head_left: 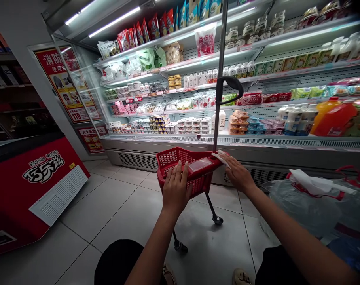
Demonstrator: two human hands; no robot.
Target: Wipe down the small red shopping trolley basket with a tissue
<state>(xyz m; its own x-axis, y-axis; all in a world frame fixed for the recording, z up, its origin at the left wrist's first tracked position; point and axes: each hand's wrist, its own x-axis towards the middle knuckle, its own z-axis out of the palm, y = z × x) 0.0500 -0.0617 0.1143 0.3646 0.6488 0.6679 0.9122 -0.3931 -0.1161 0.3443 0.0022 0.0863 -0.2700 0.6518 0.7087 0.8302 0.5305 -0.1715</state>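
A small red shopping cart with a perforated basket stands on wheeled legs in front of me. My left hand rests on the near side of its handle, fingers spread. At the right end of the handle, my right hand presses a white cloth or tissue against the red plastic. A clear panel is set in the handle between my hands.
A refrigerated display full of packaged goods runs behind the cart, with its door handle in front. A red freezer stands left. Large clear water bottles, one topped with white paper, sit right.
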